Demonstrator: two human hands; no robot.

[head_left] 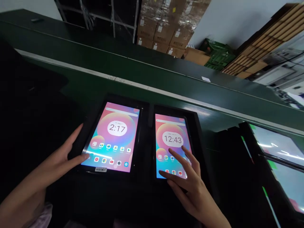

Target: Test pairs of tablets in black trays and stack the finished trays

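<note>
Shiny glass covers the left tablet (111, 136) and the right tablet (171, 142), which lie side by side in a black tray (148, 115). The left hand (57, 152) spreads wide and touches the left tablet's low corner. The right hand (187, 183) spreads its fingers on the right tablet's screen. Neither hand pinches. A long, smooth green belt (142, 76) runs behind.

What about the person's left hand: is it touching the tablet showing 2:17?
Touching. In the head view, a fingertip of the left hand lies on the lower-left screen of the tablet.
</note>
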